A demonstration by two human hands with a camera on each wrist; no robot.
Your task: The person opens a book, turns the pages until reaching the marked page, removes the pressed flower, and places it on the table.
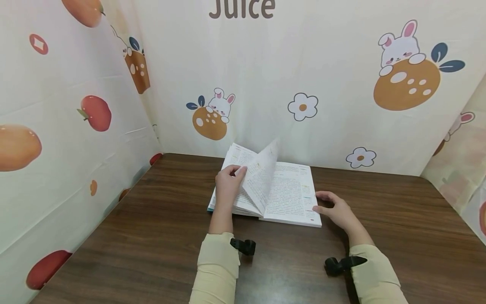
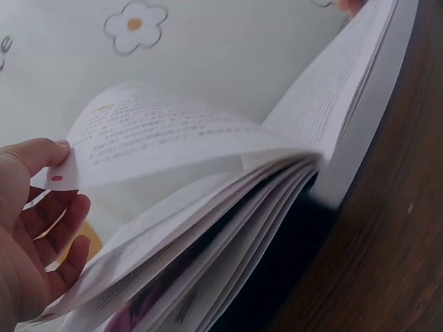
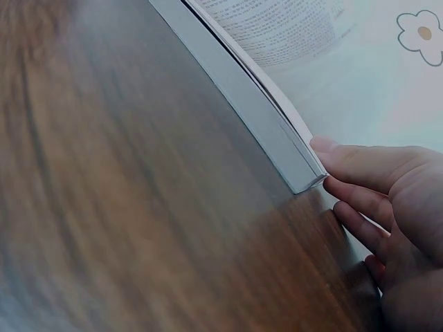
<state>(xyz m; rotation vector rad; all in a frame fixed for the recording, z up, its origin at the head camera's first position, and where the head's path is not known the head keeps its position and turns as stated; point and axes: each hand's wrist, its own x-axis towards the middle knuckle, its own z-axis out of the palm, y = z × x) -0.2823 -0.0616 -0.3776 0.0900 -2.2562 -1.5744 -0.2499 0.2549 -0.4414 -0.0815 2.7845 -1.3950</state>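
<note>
An open book (image 1: 288,194) with printed pages lies on the table, its right-hand side flat. My left hand (image 1: 227,183) pinches the outer corner of one page (image 1: 262,173) between thumb and fingers. That page stands lifted and curved above the left-hand stack. In the left wrist view, the thumb of my left hand (image 2: 31,221) lies on the page near a small red mark. At the book's right edge is my right hand (image 1: 336,209), thumb tip on the edge and fingers loosely bent alongside. The right wrist view has the right thumb (image 3: 360,162) at the book's corner.
A dark wood-grain table (image 1: 152,236) carries the book near its back edge. Behind it hangs a pale curtain (image 1: 334,139) printed with fruit, rabbits and flowers, and another printed curtain (image 1: 57,169) runs along the left side. Black wrist mounts (image 1: 243,246) sit on both sleeves.
</note>
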